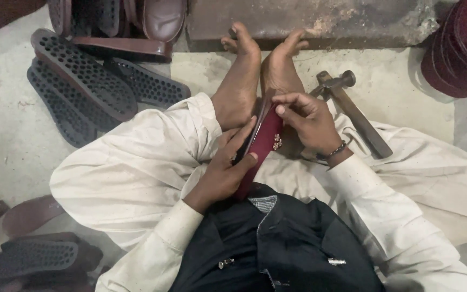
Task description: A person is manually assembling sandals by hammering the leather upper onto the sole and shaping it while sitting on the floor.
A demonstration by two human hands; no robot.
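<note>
I sit cross-legged on the floor with a maroon sandal upper (265, 141) on its edge between my feet. It carries a small metal ornament (277, 142). My left hand (229, 167) grips its near end, thumb on the maroon face and fingers along the dark underside. My right hand (308, 119) curls over its far end, fingertips pressing the top edge. A dark bead bracelet (335, 151) circles my right wrist.
A hammer (352, 111) lies on the floor just right of my right hand. Black perforated soles (85, 81) are piled at upper left, more soles (39, 254) at lower left. Brown sandal parts (160, 19) sit at the top, maroon pieces (463, 48) at upper right.
</note>
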